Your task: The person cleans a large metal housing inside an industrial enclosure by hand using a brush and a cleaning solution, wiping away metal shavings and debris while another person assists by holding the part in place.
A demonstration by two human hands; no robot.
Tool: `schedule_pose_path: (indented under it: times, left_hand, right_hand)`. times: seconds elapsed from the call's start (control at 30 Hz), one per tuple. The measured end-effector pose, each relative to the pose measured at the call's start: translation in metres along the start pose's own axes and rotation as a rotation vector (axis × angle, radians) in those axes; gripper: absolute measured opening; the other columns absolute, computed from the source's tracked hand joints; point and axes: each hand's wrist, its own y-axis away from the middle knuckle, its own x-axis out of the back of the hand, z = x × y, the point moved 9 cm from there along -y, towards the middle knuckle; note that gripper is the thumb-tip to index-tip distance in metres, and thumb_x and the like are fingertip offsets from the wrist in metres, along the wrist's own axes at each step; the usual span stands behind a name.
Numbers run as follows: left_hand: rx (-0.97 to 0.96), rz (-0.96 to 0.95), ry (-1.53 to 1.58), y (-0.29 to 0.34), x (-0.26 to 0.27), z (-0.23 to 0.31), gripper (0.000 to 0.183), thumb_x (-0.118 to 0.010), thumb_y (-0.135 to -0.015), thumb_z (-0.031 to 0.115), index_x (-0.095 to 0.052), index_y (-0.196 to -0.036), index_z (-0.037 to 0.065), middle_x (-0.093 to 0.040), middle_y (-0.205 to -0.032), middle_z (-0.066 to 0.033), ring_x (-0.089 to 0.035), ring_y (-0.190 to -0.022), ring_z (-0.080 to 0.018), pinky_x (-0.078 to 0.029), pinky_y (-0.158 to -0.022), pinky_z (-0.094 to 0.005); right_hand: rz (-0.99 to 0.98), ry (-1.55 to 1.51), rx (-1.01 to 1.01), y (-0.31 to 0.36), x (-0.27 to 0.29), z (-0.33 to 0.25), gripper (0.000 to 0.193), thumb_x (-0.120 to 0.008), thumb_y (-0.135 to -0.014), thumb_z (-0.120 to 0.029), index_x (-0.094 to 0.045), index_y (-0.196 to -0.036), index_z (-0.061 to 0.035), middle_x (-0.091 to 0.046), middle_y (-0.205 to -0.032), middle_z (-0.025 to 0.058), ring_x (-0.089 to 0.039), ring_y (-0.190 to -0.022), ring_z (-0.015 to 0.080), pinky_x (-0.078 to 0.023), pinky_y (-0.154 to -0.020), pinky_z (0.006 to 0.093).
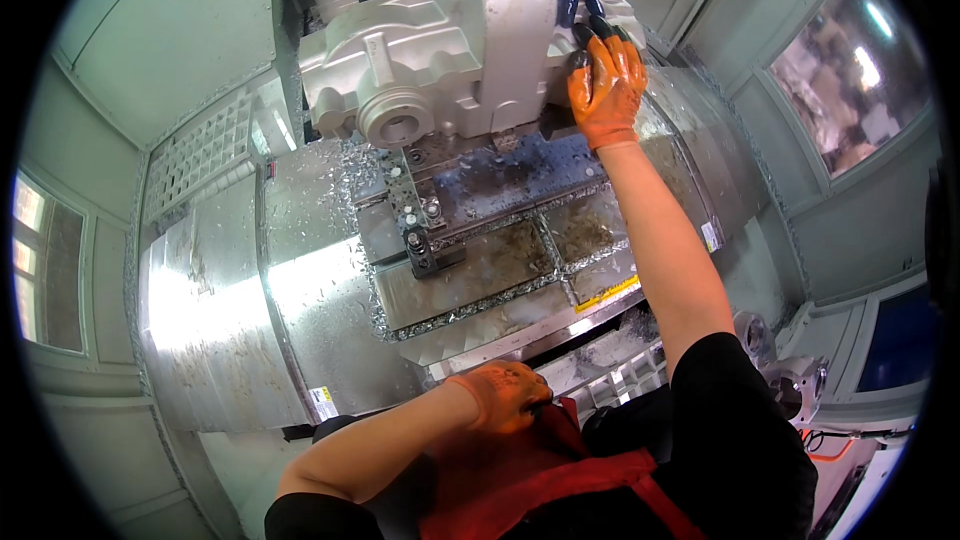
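Gloved right hand seems to rest half open on the right side of the big silver metal part, gripping nothing that shows. From the head, the part runs left to right, ahead of the curled left hand, which is farther from it; I cannot tell if that hand holds anything.

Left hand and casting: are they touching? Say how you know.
Apart. The head view shows the left hand low, by the red apron, with the table between it and the casting at the top.
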Motion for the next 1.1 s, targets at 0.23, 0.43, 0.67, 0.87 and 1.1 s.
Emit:
schedule_pose_path:
  times: [0.23,0.43,0.67,0.87,1.1]
  left_hand:
    - [-0.008,0.008,-0.015,-0.002,-0.002,-0.002,0.026,-0.063,-0.084,0.025,-0.064,-0.104,0.008,-0.066,-0.106,-0.0111,-0.061,-0.106,-0.0361,-0.050,-0.094,-0.0438]
    - [0.005,0.009,-0.005,-0.001,-0.002,-0.001,0.025,-0.063,-0.084,0.025,-0.064,-0.102,0.008,-0.066,-0.107,-0.0112,-0.061,-0.106,-0.0360,-0.050,-0.094,-0.0440]
    - [-0.006,0.038,-0.004,0.000,-0.002,-0.001,0.031,-0.063,-0.084,0.025,-0.065,-0.109,0.008,-0.066,-0.114,-0.0115,-0.061,-0.112,-0.0352,-0.050,-0.098,-0.0427]
    - [-0.007,0.019,-0.011,-0.001,-0.002,-0.001,0.031,-0.063,-0.084,0.026,-0.065,-0.109,0.007,-0.067,-0.113,-0.0120,-0.061,-0.111,-0.0354,-0.050,-0.097,-0.0432]
    - [-0.017,0.019,-0.009,0.000,-0.001,0.000,0.030,-0.063,-0.084,0.026,-0.065,-0.107,0.007,-0.067,-0.111,-0.0123,-0.061,-0.109,-0.0357,-0.050,-0.095,-0.0436]
  right_hand:
    - [-0.022,-0.007,-0.014,0.001,-0.006,0.005,0.040,-0.062,-0.079,-0.027,-0.068,-0.111,-0.0039,-0.063,-0.115,0.0163,-0.057,-0.110,0.0386,-0.043,-0.096,0.0505]
    - [0.013,-0.011,0.016,-0.003,0.001,-0.003,0.037,-0.060,-0.081,-0.021,-0.066,-0.112,-0.0008,-0.063,-0.110,0.0193,-0.057,-0.108,0.0428,-0.044,-0.096,0.0517]
    - [0.006,-0.005,-0.002,0.002,-0.006,0.005,0.037,-0.063,-0.079,-0.027,-0.068,-0.108,-0.0038,-0.063,-0.115,0.0153,-0.057,-0.110,0.0383,-0.043,-0.095,0.0510]
    - [0.016,-0.003,0.000,0.002,-0.005,0.005,0.038,-0.063,-0.078,-0.027,-0.068,-0.108,-0.0038,-0.062,-0.115,0.0153,-0.057,-0.110,0.0388,-0.043,-0.095,0.0510]
    - [0.028,-0.005,0.011,0.000,-0.004,0.003,0.038,-0.063,-0.078,-0.026,-0.068,-0.108,-0.0033,-0.063,-0.114,0.0155,-0.058,-0.109,0.0389,-0.044,-0.094,0.0505]
